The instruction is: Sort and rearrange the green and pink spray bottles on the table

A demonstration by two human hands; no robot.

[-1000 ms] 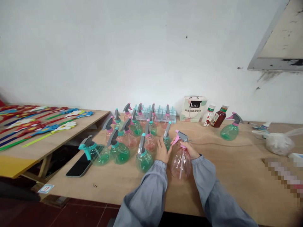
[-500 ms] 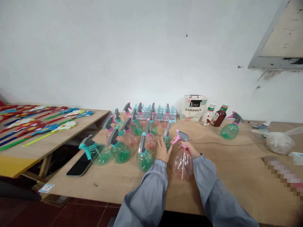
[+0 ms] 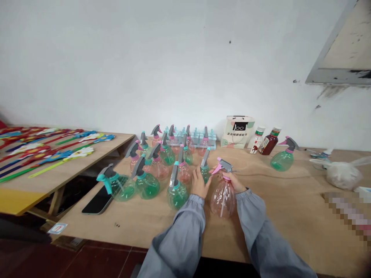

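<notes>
A clear pink spray bottle with a grey and pink trigger head stands on the wooden table in front of me. My right hand is wrapped round its neck just under the head. My left hand rests against the bottle's left side, fingers stretched upward and apart, beside a small green bottle. Both arms wear grey sleeves.
Several green and pink spray bottles crowd the table's left half. A black phone lies near the left edge. At the back stand a white box, two drink bottles, a lone green sprayer and a plastic bag. Colourful toys cover a side table.
The view has shifted slightly. Both hands stay on the pink bottle with almost no movement.
</notes>
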